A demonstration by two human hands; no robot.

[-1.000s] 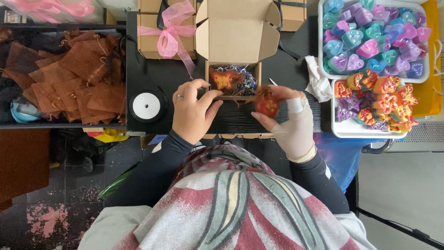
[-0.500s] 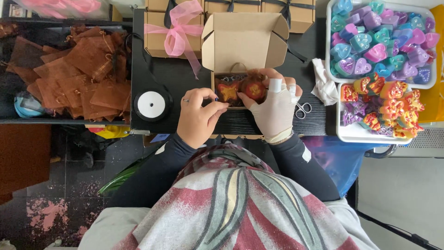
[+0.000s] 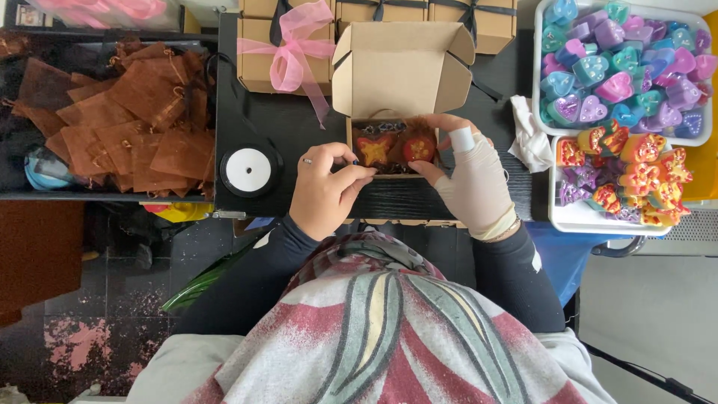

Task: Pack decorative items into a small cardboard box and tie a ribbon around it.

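- Open cardboard box (image 3: 400,71) is the landmark.
- Left hand (image 3: 325,187), fingers pressed together, steadies its front-left corner.
- Right hand (image 3: 471,179) pinches the red soap (image 3: 416,147) inside, beside the star soap (image 3: 374,148).

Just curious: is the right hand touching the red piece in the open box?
Touching. The head view shows the right hand with its fingers curled over the red piece inside the box.
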